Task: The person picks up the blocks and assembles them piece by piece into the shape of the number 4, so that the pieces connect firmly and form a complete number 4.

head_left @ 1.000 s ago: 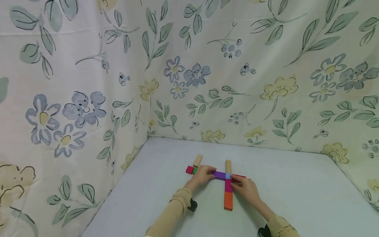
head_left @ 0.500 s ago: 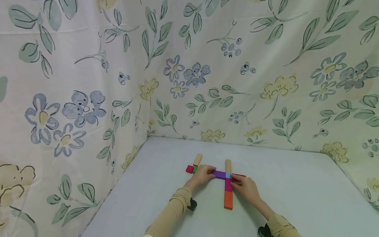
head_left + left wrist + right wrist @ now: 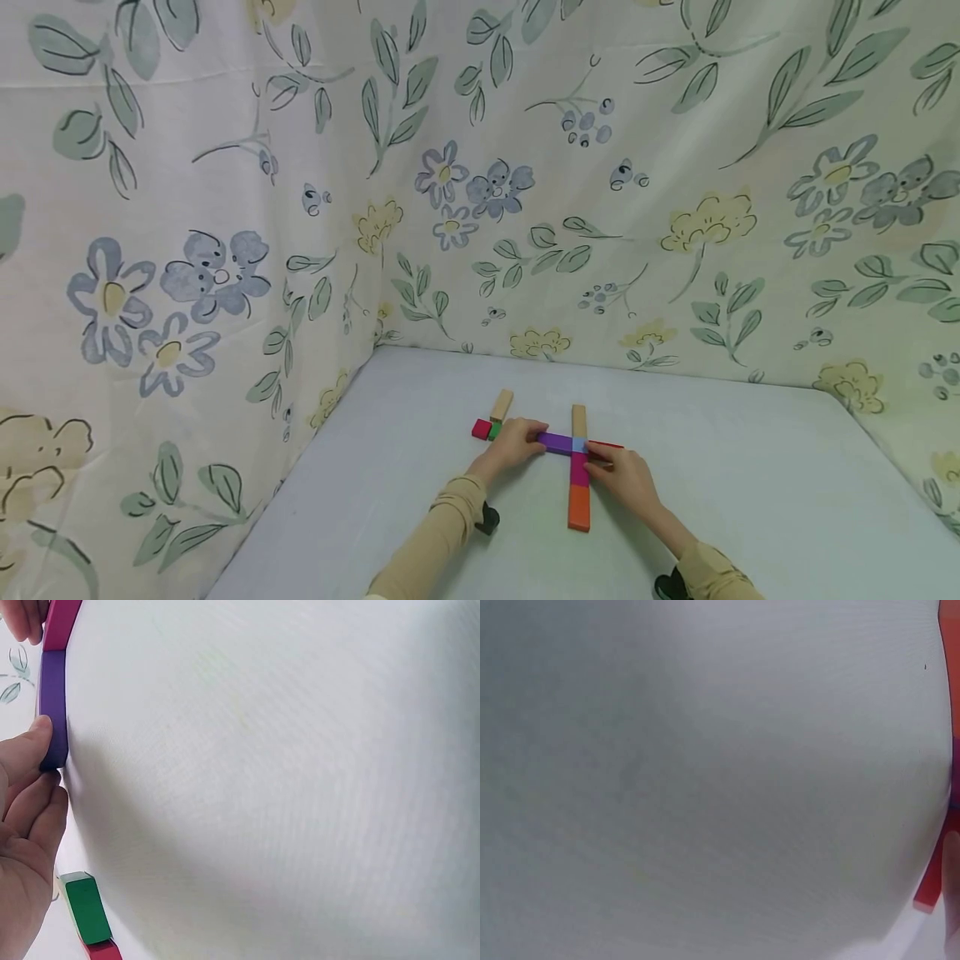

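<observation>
A cross of coloured blocks lies flat: a light blue cube (image 3: 580, 445) at the centre, a plain wood block (image 3: 579, 419) behind it, and a magenta block (image 3: 580, 469) and an orange block (image 3: 579, 509) in front. My left hand (image 3: 513, 443) pinches the outer end of the purple block (image 3: 556, 443), thumb and fingertips at that end in the left wrist view. On the other side, my right hand (image 3: 624, 480) holds the red block (image 3: 609, 444) against the cube, its fingers partly covering it. In the right wrist view, a finger lies along the red block (image 3: 931, 881).
Left of my left hand, a crimson cube (image 3: 482, 429), a green block (image 3: 495, 431) and another wood block (image 3: 502, 405) lie close together. The white table (image 3: 360, 475) meets floral cloth (image 3: 525, 275) at the back and left.
</observation>
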### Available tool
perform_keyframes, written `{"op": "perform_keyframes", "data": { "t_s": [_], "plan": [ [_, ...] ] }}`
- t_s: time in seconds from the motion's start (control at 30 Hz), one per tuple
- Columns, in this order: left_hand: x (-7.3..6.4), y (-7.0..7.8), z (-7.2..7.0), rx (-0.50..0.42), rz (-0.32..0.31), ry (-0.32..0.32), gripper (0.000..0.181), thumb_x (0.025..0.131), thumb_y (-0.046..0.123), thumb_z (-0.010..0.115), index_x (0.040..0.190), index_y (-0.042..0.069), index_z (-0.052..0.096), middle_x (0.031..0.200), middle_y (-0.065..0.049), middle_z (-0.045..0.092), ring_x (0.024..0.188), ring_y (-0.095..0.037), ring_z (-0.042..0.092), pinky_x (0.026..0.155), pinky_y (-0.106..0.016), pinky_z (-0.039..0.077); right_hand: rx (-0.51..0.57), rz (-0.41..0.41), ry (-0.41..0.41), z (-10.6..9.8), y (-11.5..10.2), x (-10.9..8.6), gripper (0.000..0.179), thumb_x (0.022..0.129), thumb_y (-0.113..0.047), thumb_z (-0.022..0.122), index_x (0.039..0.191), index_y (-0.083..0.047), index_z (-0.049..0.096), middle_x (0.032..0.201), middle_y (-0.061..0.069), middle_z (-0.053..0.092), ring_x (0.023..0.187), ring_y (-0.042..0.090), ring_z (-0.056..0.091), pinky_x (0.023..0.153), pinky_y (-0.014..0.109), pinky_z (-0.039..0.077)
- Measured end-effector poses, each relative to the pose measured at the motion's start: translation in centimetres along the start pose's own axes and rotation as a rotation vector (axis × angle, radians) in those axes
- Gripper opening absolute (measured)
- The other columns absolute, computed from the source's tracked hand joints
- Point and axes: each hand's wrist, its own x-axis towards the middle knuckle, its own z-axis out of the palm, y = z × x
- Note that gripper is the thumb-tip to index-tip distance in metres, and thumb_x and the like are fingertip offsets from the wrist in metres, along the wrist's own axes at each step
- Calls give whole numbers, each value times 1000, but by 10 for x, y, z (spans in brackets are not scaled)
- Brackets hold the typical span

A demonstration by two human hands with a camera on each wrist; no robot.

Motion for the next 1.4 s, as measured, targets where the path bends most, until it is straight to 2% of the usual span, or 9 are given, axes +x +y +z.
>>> {"op": "perform_keyframes", "data": {
  "t_s": [0.13, 0.4, 0.93, 1.17, 1.4],
  "plan": [
    [-1, 4, 1, 7, -40, 14, 41, 87, 7, 67, 126, 0, 60, 125, -12, 64, 114, -19, 62, 92, -27, 51, -2, -1, -7, 0, 0, 0, 39, 81, -11, 73, 119, -5, 66, 109, 15, 71, 90, 25, 69, 76, 34, 57],
    [-2, 8, -1, 15, -30, 36, 44, 86, 12, 69, 127, 2, 59, 127, -10, 63, 120, -22, 58, 97, -29, 49, -8, 6, -13, -1, 0, 0, 39, 81, -12, 73, 119, -5, 67, 108, 14, 71, 90, 25, 69, 76, 35, 57],
    [-8, 10, -5, -124, -26, 90, 44, 87, 13, 68, 128, 1, 58, 130, -11, 61, 120, -26, 58, 96, -31, 49, -22, 7, 1, -2, -4, -3, 39, 81, -11, 73, 119, -5, 66, 109, 15, 70, 89, 26, 69, 77, 35, 57],
    [-16, 7, -15, -130, -18, 98, 44, 87, 13, 68, 128, -1, 57, 130, -12, 60, 122, -27, 56, 99, -33, 48, -13, 7, 0, -2, -2, -2, 39, 81, -12, 73, 119, -5, 66, 109, 14, 70, 89, 25, 69, 76, 34, 57],
    [-25, 1, -31, -131, -20, 146, 43, 86, 10, 68, 126, -3, 58, 128, -15, 61, 117, -30, 59, 97, -37, 49, -13, 6, -4, -2, -3, -2, 39, 82, -11, 73, 119, -4, 66, 109, 15, 70, 89, 25, 69, 76, 34, 57]
  ]
}}
